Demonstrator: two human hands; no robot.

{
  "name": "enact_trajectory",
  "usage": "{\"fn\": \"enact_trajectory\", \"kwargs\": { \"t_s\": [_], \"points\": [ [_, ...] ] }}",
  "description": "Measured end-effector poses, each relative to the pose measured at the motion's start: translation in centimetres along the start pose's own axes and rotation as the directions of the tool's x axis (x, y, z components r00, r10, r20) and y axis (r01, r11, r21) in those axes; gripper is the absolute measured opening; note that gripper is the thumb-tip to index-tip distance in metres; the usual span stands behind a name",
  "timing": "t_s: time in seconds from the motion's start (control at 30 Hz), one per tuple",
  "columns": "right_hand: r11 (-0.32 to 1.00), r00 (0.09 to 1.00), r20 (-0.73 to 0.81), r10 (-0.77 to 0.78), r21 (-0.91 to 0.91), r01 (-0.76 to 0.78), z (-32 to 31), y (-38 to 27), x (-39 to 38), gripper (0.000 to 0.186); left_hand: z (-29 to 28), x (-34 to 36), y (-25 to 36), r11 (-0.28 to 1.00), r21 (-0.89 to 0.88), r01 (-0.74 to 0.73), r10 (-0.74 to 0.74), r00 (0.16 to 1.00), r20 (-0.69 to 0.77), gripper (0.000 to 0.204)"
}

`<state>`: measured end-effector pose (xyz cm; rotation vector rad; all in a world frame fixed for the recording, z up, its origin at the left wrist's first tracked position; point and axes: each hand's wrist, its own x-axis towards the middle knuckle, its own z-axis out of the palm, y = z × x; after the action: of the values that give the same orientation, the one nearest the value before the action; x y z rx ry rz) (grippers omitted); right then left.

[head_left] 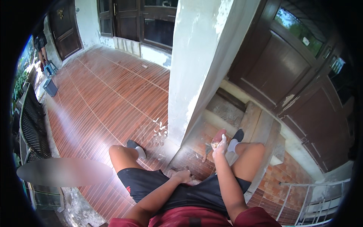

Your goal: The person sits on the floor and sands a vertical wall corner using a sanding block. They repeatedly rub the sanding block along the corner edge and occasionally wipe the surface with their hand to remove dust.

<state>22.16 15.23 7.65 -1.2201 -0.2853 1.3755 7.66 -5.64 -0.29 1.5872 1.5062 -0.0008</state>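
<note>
Trowel (210,146) half hidden under right hand (220,146), left hand (183,175) fisted on floor (113,98)

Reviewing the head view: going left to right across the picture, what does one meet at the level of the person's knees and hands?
Black metal railing → left knee → left hand, resting low on the floor between the legs → base of the white pillar → right hand, holding a small tool against the brick floor → right knee → white railing.

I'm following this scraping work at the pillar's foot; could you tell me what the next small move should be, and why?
Probably draw the scraper in the right hand down across the floor tiles by the pillar: white flecks lie there, and the left hand rests low, apart.
</note>
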Motion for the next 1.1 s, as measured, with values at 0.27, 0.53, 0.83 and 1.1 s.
{"fn": "enact_trajectory", "kwargs": {
  "t_s": [0.27,0.53,0.83,1.1],
  "points": [
    [0.999,0.999,0.034,-0.014,-0.038,0.016,1.0,-1.4,-2.0,0.056,0.4,-0.2,1.4,0.996,0.065,-0.055,0.055,0.998,-0.002,0.067],
    [0.999,0.998,0.053,-0.019,-0.035,0.021,1.2,-3.3,-2.6,0.050,-1.3,-2.1,5.6,0.964,0.267,-0.022,-0.006,0.994,0.105,0.084],
    [0.943,0.983,0.161,0.093,0.301,-0.139,1.0,-10.4,-4.2,0.037,-0.5,-0.5,8.3,0.927,0.366,0.077,-0.127,0.985,0.114,0.064],
    [0.955,0.997,0.039,0.070,0.286,-0.078,-2.8,-17.6,-2.1,0.042,0.1,0.3,7.5,0.937,0.347,0.041,-0.054,0.998,0.027,0.052]
  ]
}}
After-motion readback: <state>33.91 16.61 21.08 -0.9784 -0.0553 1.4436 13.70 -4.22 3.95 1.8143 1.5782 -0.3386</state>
